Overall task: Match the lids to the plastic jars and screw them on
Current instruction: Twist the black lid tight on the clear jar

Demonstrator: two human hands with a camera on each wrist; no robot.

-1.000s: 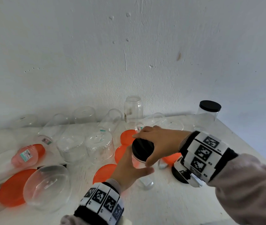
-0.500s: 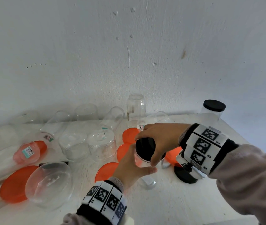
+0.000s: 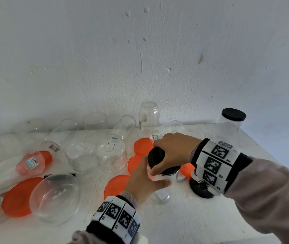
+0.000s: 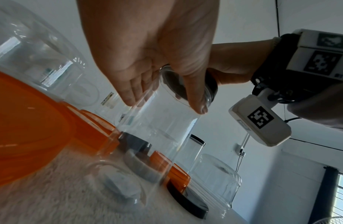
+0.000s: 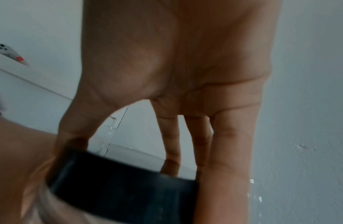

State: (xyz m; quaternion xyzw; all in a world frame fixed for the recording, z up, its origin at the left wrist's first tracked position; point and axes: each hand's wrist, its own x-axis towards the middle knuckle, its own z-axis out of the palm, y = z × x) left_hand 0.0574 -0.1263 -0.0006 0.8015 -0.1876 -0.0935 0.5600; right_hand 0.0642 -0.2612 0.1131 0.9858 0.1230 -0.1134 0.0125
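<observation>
A clear plastic jar (image 4: pixel 163 121) stands upright at the table's middle with a black lid (image 3: pixel 156 156) on its mouth. My left hand (image 3: pixel 145 180) wraps round the jar's upper wall from the near side. My right hand (image 3: pixel 172 152) comes over from the right, its fingers and thumb curled round the black lid (image 5: pixel 120 186). The jar's lower part is hidden behind my left hand in the head view.
Several empty clear jars (image 3: pixel 112 155) lie or stand across the table's back and left, with orange lids (image 3: pixel 117 185) among them. A loose black lid (image 3: pixel 201 189) lies under my right wrist. A closed black-lidded jar (image 3: pixel 231 124) stands at the back right corner.
My right hand has turned on the black lid, its wrist swinging a little toward me. The left hand has stayed round the jar. The view has shifted slightly.
</observation>
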